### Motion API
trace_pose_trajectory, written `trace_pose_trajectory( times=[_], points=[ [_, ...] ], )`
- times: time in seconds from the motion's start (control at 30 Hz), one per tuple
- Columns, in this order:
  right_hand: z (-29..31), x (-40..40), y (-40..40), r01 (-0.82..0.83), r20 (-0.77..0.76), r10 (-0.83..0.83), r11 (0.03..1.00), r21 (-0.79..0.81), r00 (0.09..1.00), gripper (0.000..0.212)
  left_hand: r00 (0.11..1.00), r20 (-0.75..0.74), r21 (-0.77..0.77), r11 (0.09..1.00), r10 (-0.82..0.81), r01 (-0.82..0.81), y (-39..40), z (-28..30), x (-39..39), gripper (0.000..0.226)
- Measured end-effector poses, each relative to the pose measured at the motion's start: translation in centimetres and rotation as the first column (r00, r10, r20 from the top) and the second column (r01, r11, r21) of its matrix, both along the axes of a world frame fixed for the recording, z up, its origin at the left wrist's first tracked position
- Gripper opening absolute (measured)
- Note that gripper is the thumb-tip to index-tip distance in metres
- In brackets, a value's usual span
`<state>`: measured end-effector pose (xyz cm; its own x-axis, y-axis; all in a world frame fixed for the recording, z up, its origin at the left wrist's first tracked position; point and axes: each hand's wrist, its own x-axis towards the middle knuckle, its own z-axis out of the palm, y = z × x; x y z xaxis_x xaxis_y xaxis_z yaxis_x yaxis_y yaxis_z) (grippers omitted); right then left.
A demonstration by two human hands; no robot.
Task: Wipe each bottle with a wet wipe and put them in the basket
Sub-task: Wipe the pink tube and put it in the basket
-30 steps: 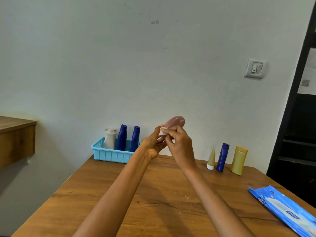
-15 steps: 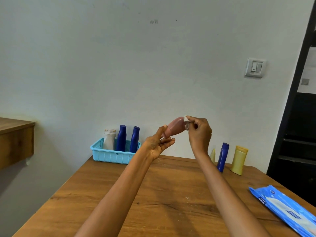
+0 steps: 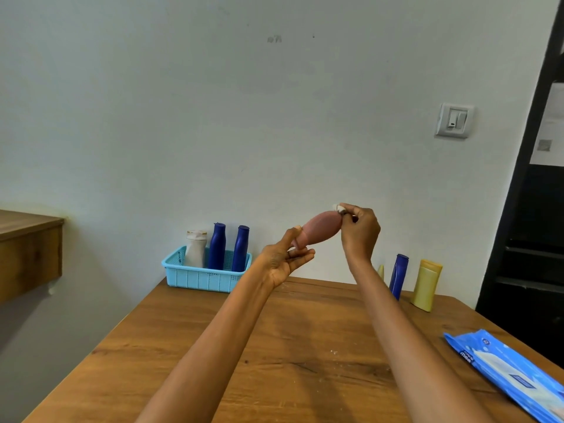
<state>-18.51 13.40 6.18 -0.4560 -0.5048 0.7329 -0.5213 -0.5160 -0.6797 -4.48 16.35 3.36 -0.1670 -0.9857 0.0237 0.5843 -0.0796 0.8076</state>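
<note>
pink bottle [image 3: 320, 228] spans left fingers [image 3: 300, 257] and right hand [image 3: 360, 232].

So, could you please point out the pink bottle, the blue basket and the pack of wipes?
pink bottle [image 3: 322, 227], head view, middle of its body.
blue basket [image 3: 198, 277], head view, front wall.
pack of wipes [image 3: 506, 372], head view, top face.

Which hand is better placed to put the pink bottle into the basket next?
Left, probably: the left hand holds the pink bottle and is nearer the basket; the right hand pinches the wipe.
</note>
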Motion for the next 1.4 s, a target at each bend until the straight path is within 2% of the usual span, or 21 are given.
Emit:
trace_pose_trajectory(
  times=[0.27,0.33,0.4,0.6,0.7,0.77,0.83,0.9,0.93,1.07,1.2,1.27,1.33,1.4],
  points=[
    [-2.1,0.3,1.2,0.073,-0.103,-0.077,0.996,-0.042,0.992,0.023,0.998,-0.003,0.020,0.997,0.070,-0.070,-0.3,-0.1,0.4,0.037],
    [-2.1,0.6,1.6,0.074,-0.172,-0.088,0.994,-0.085,0.981,0.025,0.997,-0.003,0.023,0.997,0.080,-0.080,-0.2,-0.1,0.0,0.036],
    [-2.0,1.2,2.0,0.037,-0.230,-0.057,0.995,-0.092,0.972,0.027,0.996,-0.006,0.015,0.996,0.084,-0.084,-0.2,-0.2,-0.4,0.031],
    [-2.8,4.0,2.9,-0.144,-0.239,0.145,0.989,0.025,0.960,0.024,0.994,-0.001,-0.021,0.994,0.110,-0.110,-0.2,-0.4,-0.6,0.020],
    [-3.5,3.8,3.4,-0.063,-0.297,0.064,0.998,0.012,0.953,0.022,0.992,0.016,-0.020,0.992,0.123,-0.123,-0.2,-0.6,-0.7,0.020],
    [-3.5,3.1,3.3,0.092,-0.408,-0.101,0.995,-0.042,0.907,0.020,0.991,0.020,-0.030,0.991,0.134,-0.134,-0.3,-0.8,-0.8,0.020],
    [-3.3,2.5,3.1,0.164,-0.543,-0.212,0.977,-0.135,0.812,0.016,0.990,0.020,-0.025,0.990,0.139,-0.139,-0.5,-1.0,-0.9,0.020],
    [-3.0,2.1,2.7,0.126,-0.641,-0.193,0.981,-0.150,0.743,0.017,0.989,0.029,-0.020,0.989,0.144,-0.143,-0.5,-1.0,-0.8,0.023],
    [-2.8,1.8,2.7,0.090,-0.655,-0.145,0.989,-0.117,0.741,0.018,0.989,0.035,-0.019,0.989,0.147,-0.146,-0.6,-1.0,-0.8,0.026],
    [-1.7,0.6,2.1,-0.014,-0.479,-0.002,0.999,-0.030,0.878,0.011,0.988,0.047,-0.012,0.989,0.147,-0.146,-0.2,-0.7,-1.1,0.026],
    [-0.9,-0.3,1.2,0.004,-0.260,0.011,0.998,0.058,0.966,0.015,0.988,0.084,-0.015,0.992,0.127,-0.126,0.3,-0.3,-1.4,0.024],
    [-1.0,-0.9,0.7,-0.023,-0.081,0.036,0.987,0.156,0.996,0.015,0.987,0.099,-0.018,0.992,0.127,-0.125,0.4,-0.3,-1.4,0.023],
    [-1.6,-1.3,0.2,-0.149,0.200,0.103,0.962,0.229,0.974,0.016,0.983,0.115,-0.024,0.990,0.142,-0.140,0.4,-0.4,-1.6,0.021],
    [-2.3,-1.1,0.4,-0.338,0.513,0.199,0.921,0.193,0.835,0.017,0.975,0.142,-0.050,0.985,0.171,-0.166,0.2,-0.5,-1.7,0.021]
  ],
)
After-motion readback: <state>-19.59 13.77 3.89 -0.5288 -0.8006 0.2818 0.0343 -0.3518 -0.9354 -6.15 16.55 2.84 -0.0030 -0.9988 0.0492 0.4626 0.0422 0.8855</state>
